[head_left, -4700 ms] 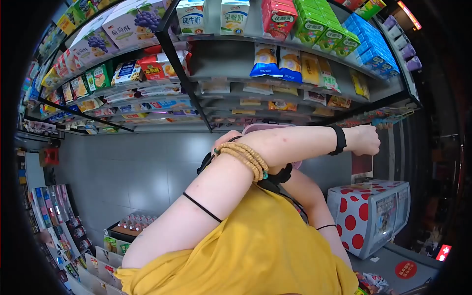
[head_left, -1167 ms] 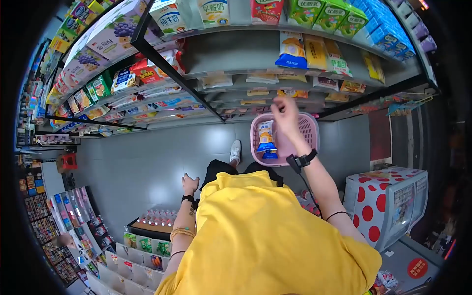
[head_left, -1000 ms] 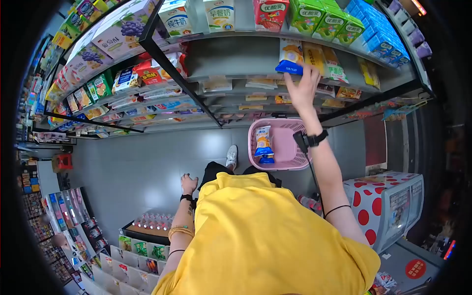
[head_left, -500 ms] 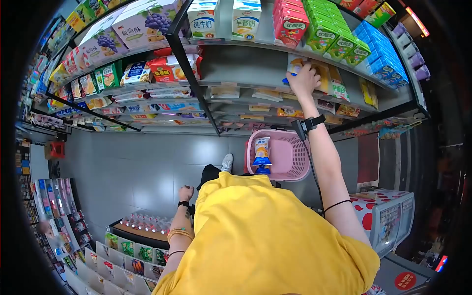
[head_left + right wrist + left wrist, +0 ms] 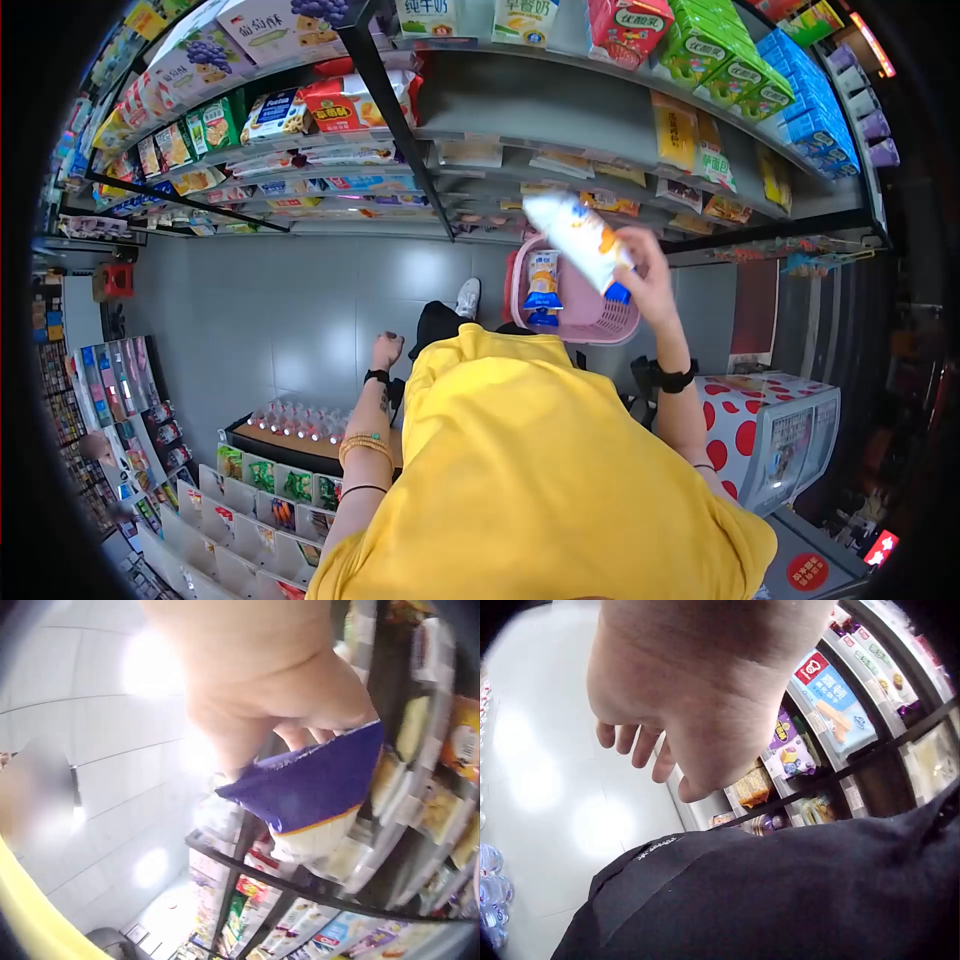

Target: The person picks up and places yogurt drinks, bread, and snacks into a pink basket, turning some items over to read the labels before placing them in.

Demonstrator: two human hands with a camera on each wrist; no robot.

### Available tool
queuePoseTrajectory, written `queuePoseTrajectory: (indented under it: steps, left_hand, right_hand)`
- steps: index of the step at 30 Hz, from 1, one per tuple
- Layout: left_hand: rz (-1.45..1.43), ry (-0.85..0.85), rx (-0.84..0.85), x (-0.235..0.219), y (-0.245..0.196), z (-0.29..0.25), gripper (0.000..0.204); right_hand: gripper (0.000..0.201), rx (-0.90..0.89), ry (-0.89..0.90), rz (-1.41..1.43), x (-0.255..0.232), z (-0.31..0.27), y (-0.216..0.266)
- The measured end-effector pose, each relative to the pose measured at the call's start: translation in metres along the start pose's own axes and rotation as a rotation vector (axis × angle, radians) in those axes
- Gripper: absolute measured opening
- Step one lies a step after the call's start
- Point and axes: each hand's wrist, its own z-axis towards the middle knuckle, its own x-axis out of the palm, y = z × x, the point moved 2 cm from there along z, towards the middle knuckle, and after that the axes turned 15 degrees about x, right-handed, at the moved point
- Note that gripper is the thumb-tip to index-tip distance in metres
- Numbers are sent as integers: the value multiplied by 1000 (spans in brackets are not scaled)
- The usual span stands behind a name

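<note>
The right hand [image 5: 648, 272] pinches a white and blue snack bag [image 5: 582, 240] by its blue end, holding it tilted above the pink basket [image 5: 600, 325]. In the right wrist view the thumb and fingers of the right hand [image 5: 270, 690] grip the bag's blue edge [image 5: 315, 780]. Inside the basket, at its left side, lies a similar bag [image 5: 543, 280], with the blue part of another below it. The left hand [image 5: 387, 350] hangs beside the body holding nothing; in the left wrist view the left hand [image 5: 682, 712] has loosely bent fingers.
Shelves [image 5: 540, 110] with drink cartons [image 5: 630, 30], yellow bags [image 5: 676, 132] and biscuits stretch across the front. A spotted freezer [image 5: 735, 425] stands at the right. Bottles [image 5: 300, 418] and snack compartments are at the lower left. A white shoe [image 5: 468, 298] is on the floor left of the basket.
The right hand has taken the blue and white bag off the shelf and brought it down over the basket. Its former place beside the yellow bags is bare. The left hand stays low.
</note>
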Motion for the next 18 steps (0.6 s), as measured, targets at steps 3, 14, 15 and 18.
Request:
queuePoseTrajectory:
  steps: [3,14,15,18]
  left_hand:
    - [-23,13,15,-3,-8,9,47]
    - [-22,49,65,-12,-33,6,45]
    - [-24,45,64,-10,-29,4,46]
    - [-32,35,61,-5,-13,-5,46]
  right_hand:
    - [50,420,6,28,-1,-15,-112]
    - [67,392,-278,-429,56,25,-306]
    - [69,353,-293,-448,61,29,-306]
    - [73,508,-145,-496,70,33,-322]
